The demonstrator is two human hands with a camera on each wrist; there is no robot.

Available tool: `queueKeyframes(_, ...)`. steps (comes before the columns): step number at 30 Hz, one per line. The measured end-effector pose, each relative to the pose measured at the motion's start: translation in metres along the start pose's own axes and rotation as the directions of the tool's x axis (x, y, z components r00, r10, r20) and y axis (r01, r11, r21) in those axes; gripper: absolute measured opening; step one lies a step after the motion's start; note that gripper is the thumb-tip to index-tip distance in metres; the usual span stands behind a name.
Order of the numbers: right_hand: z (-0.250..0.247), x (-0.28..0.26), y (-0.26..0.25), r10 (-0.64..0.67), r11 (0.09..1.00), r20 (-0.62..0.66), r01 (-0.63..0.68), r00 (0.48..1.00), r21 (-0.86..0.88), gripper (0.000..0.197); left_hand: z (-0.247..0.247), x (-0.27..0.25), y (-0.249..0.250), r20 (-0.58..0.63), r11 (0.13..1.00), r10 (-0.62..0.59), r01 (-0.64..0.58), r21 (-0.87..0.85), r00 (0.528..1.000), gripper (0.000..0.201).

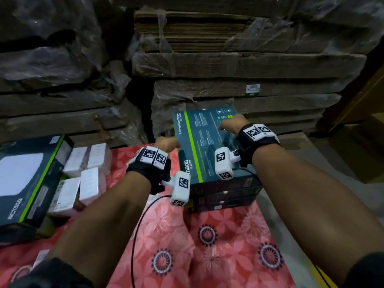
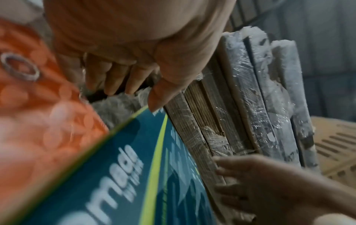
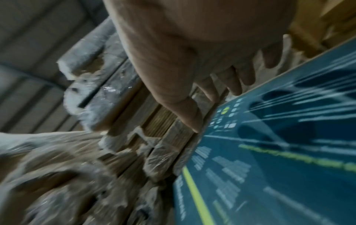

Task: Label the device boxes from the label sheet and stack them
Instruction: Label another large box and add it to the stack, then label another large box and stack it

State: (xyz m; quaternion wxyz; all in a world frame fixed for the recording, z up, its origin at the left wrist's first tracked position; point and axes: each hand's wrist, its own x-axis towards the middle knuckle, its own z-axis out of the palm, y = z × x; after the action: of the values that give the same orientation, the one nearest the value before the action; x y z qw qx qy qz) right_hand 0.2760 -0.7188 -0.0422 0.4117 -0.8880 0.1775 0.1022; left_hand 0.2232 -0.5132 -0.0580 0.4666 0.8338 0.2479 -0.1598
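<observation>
Three dark teal device boxes are stacked on the red cloth; the top box (image 1: 207, 142) (image 2: 115, 175) (image 3: 279, 152) shows a green stripe and white print. My left hand (image 1: 167, 143) (image 2: 134, 85) is at its far left corner, thumb tip touching the corner and fingers hanging loosely past the edge. At the far right edge my right hand (image 1: 233, 123) (image 3: 210, 91) (image 2: 260, 182) rests with its fingers spread and relaxed. The two lower boxes (image 1: 224, 200) lie squarely beneath. No label sheet is visible.
A large device box (image 1: 27, 179) and several small white boxes (image 1: 83, 169) lie at the left. The red floral cloth (image 1: 207, 246) covers the work surface. Plastic-wrapped stacks of flattened cardboard (image 1: 228, 69) stand right behind the boxes. Bare floor (image 1: 332, 173) lies to the right.
</observation>
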Motion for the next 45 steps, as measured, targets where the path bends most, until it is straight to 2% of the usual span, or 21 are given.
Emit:
queueKeyframes(2,0.010,-0.016,-0.022,-0.108,0.982,-0.045,0.100,0.993,-0.161,0.057,-0.018,-0.004,-0.008,-0.110,0.992,0.104,-0.095,0.084,0.988,0.021)
queueKeyframes(4,0.028,-0.040,-0.042,-0.257,0.931,-0.048,0.234,0.965,-0.278,0.053,-0.032,-0.005,-0.025,-0.190,0.951,0.194,-0.137,0.277,0.962,0.025)
queueKeyframes(7,0.066,-0.082,-0.058,-0.484,0.791,0.086,0.477,0.871,-0.383,0.049,-0.050,-0.017,-0.057,-0.240,0.779,0.312,-0.103,0.619,0.919,0.031)
queueKeyframes(9,0.095,-0.107,-0.061,-0.577,0.667,0.189,0.593,0.794,-0.451,0.042,-0.061,-0.026,-0.083,-0.251,0.667,0.348,-0.050,0.744,0.903,0.037)
queueKeyframes(11,0.118,-0.126,-0.060,-0.618,0.568,0.255,0.647,0.744,-0.509,0.036,-0.071,-0.031,-0.110,-0.269,0.609,0.352,0.000,0.794,0.896,0.032)
queueKeyframes(14,0.153,-0.151,-0.060,-0.676,0.437,0.330,0.719,0.659,-0.541,0.034,-0.092,-0.038,-0.158,-0.336,0.617,0.307,0.082,0.783,0.890,0.036)
queueKeyframes(17,0.184,-0.165,-0.058,-0.707,0.360,0.373,0.760,0.601,-0.541,0.032,-0.113,-0.050,-0.200,-0.386,0.615,0.292,0.137,0.776,0.875,0.036)
queueKeyframes(19,0.206,-0.172,-0.057,-0.697,0.337,0.417,0.780,0.583,-0.528,0.035,-0.127,-0.056,-0.227,-0.419,0.629,0.276,0.167,0.759,0.865,0.037)
queueKeyframes(23,0.249,-0.188,-0.057,-0.666,0.316,0.463,0.783,0.585,-0.536,0.037,-0.156,-0.060,-0.267,-0.486,0.654,0.318,0.183,0.734,0.814,0.038)
queueKeyframes(26,0.286,-0.200,-0.065,-0.646,0.340,0.469,0.777,0.603,-0.530,0.039,-0.185,-0.053,-0.286,-0.508,0.670,0.354,0.166,0.723,0.786,0.046)
queueKeyframes(29,0.328,-0.210,-0.085,-0.621,0.354,0.458,0.749,0.636,-0.560,0.041,-0.224,-0.033,-0.309,-0.524,0.710,0.347,0.147,0.689,0.777,0.056)
queueKeyframes(32,0.363,-0.218,-0.116,-0.590,0.391,0.429,0.707,0.684,-0.589,0.041,-0.267,-0.010,-0.329,-0.523,0.726,0.363,0.119,0.678,0.771,0.056)
queueKeyframes(35,0.397,-0.220,-0.148,-0.539,0.494,0.390,0.656,0.746,-0.571,0.040,-0.313,0.016,-0.342,-0.499,0.734,0.354,0.095,0.672,0.791,0.062)
queueKeyframes(39,0.433,-0.213,-0.177,-0.346,0.742,0.373,0.495,0.861,-0.452,0.049,-0.369,0.053,-0.359,-0.497,0.792,0.273,0.101,0.602,0.824,0.069)
queueKeyframes(42,0.451,-0.203,-0.191,-0.210,0.901,0.368,0.326,0.906,-0.287,0.063,-0.399,0.073,-0.368,-0.464,0.812,0.178,0.136,0.567,0.868,0.078)
queueKeyframes(45,0.470,-0.191,-0.203,-0.132,0.965,0.356,0.203,0.925,-0.169,0.071,-0.419,0.086,-0.374,-0.425,0.842,0.106,0.147,0.519,0.899,0.087)
